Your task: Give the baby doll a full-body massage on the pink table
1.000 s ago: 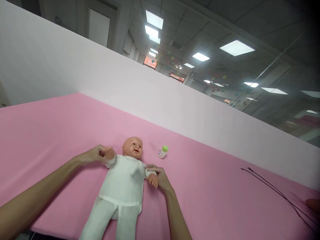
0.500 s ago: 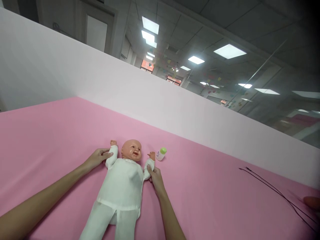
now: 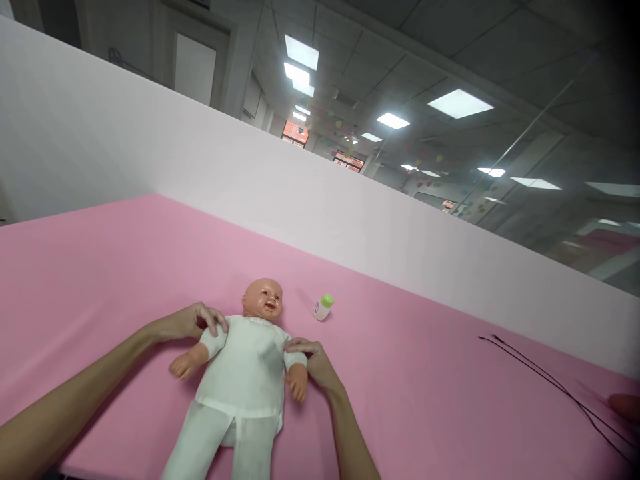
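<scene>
A baby doll [image 3: 245, 367] in a white top and white trousers lies on its back on the pink surface, its head toward the wall. My left hand [image 3: 193, 321] is closed around the doll's sleeved arm on the left, near the shoulder, fingers over the top. On the other side, my right hand [image 3: 316, 360] grips the doll's other upper arm, with its fingertips at the shoulder. Both doll arms point downward beside the body. The doll's feet are outside the view.
A small white bottle with a green cap [image 3: 324, 307] stands on the pink padded surface [image 3: 410, 373], right of the doll's head. Black cables [image 3: 555, 383] lie at the right, near a partly visible orange-brown object [image 3: 625, 405]. A white wall [image 3: 310, 200] borders the back.
The doll's arms have swung from raised beside the head to lowered beside the body. My hands have shifted their hold up toward the shoulders. The bottle has stayed put.
</scene>
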Motion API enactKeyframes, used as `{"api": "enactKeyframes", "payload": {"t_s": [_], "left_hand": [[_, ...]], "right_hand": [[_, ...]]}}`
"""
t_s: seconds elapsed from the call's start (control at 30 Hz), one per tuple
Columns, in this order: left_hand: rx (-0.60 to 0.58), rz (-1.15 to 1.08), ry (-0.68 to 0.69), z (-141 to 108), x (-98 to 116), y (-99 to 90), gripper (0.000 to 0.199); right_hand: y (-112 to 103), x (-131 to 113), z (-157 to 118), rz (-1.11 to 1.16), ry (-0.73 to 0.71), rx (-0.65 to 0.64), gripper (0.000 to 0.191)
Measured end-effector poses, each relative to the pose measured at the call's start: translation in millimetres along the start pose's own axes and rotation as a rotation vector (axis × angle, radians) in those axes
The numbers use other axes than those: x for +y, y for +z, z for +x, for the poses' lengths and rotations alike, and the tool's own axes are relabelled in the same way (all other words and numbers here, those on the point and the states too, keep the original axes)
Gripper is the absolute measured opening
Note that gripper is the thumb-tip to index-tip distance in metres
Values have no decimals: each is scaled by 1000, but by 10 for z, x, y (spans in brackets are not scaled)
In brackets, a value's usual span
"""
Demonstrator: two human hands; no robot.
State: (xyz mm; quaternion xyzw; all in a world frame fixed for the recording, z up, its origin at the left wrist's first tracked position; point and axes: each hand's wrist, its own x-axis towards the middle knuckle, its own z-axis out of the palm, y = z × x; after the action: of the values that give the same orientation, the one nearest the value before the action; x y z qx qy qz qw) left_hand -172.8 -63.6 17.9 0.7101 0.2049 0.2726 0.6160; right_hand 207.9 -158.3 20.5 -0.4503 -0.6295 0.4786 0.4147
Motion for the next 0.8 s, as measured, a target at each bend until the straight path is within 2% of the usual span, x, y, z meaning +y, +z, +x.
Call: {"api": "enactKeyframes", "payload": {"t_s": [0.17,0.3,0.37,0.5,0.6,0.73,0.8], "left_hand": [[310,-67,-43,68,-3,112,44],[627,16,-146,127,-37,272,98],[718,126,-180,131,-44,335,107],[800,295,-210,61,51,351,104],[852,513,-335,-38,188,302,100],[770,859,-575,-167,338,307,83],[715,973,-631,-218,387,360,73]], "right_hand": [[65,134,86,125,133,314,46],[129,177,158,84,191,407,60],[147,151,165,110,198,412,60],[139,69,91,294,196,508,55],[127,45,-17,528,192,630,50],[150,54,-166,730,245,760,37],[176,38,-247,792,288,777,31]]}}
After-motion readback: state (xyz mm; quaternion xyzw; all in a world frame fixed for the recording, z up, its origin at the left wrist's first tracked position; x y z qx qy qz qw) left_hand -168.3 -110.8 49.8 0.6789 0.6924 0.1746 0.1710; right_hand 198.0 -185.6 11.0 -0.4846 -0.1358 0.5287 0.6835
